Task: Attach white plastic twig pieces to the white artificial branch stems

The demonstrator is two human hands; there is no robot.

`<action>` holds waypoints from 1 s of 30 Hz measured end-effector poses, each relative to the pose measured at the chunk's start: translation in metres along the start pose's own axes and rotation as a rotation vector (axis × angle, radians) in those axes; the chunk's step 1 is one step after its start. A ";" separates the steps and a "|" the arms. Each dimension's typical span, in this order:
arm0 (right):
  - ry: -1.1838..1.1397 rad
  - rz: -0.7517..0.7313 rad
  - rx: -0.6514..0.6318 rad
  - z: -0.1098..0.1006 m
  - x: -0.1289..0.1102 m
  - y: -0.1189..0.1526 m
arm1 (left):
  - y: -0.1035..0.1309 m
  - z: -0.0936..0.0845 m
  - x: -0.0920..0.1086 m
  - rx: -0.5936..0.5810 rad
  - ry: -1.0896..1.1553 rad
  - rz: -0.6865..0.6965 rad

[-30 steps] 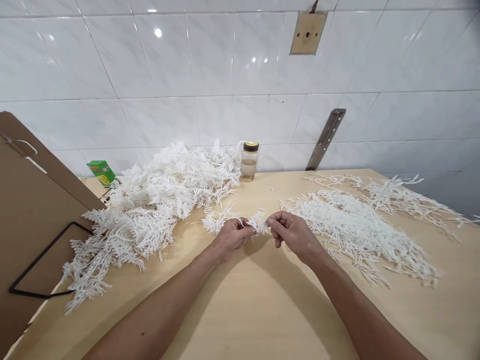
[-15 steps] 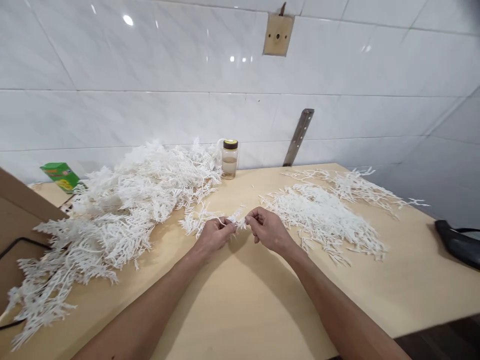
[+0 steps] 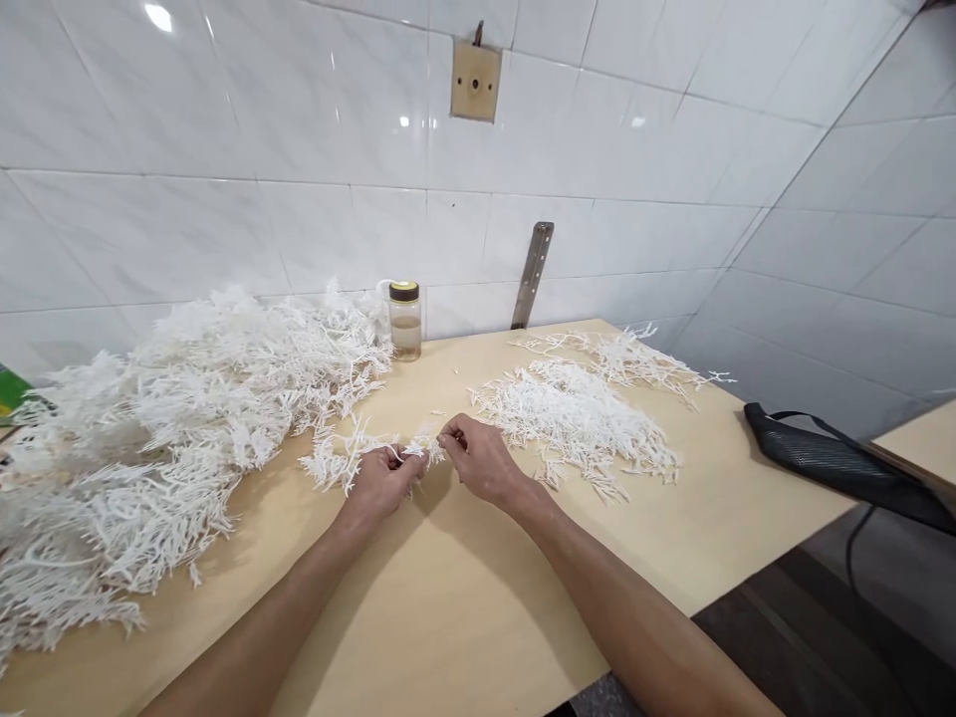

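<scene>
My left hand (image 3: 382,482) is closed around the stem of a white branching sprig (image 3: 336,460), which looks like artificial foliage. Part of the sprig lies to the left of the hand, and a frilly tip sticks out on the right. At that tip my right hand (image 3: 482,460) has thumb and fingers pinched together; whatever they grip is too small to make out clearly. To the left a large heap of white sprigs (image 3: 216,398) spreads over the table. Beyond my right hand lies a flatter pile of white pieces (image 3: 579,418).
Thin white branches (image 3: 634,358) lie behind the right pile. A lidded jar with liquid (image 3: 405,337) stands at the back near the tiled wall, left of a metal bracket (image 3: 533,274). A black case (image 3: 822,460) rests at the right table edge (image 3: 762,568). A green box (image 3: 13,388) shows far left.
The view has turned to the right, so everything sits further left in the picture and more of the black case shows. Both hands stay at the same sprig, nearly unmoved.
</scene>
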State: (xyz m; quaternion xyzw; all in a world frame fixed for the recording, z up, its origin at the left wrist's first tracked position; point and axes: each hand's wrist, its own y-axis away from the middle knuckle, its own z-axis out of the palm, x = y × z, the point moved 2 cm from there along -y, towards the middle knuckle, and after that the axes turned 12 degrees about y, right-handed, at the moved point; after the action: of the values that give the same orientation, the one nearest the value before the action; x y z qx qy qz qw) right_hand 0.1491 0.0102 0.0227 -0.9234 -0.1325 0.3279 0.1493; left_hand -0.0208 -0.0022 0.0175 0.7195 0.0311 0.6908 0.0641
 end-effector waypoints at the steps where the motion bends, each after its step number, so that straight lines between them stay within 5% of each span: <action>1: 0.007 -0.014 0.010 0.000 0.000 0.000 | 0.000 0.000 0.000 0.009 -0.007 0.014; 11: 0.000 -0.055 0.032 0.007 -0.001 0.001 | 0.000 -0.001 0.003 0.005 -0.049 0.022; 17: 0.291 -0.065 0.005 0.016 -0.003 0.003 | -0.005 -0.002 -0.003 -0.064 -0.079 -0.005; 24: 0.153 0.172 -0.068 0.027 0.000 0.001 | -0.005 -0.002 0.000 -0.145 -0.045 -0.019; 30: 0.297 -0.160 0.134 0.022 0.006 0.002 | 0.003 -0.005 0.007 -0.302 -0.046 -0.149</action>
State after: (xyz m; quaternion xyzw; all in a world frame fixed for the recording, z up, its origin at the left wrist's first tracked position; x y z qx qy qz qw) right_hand 0.1394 0.0144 0.0025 -0.9361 -0.1599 0.1834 0.2540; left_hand -0.0258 -0.0041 0.0249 0.7129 -0.0214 0.6644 0.2234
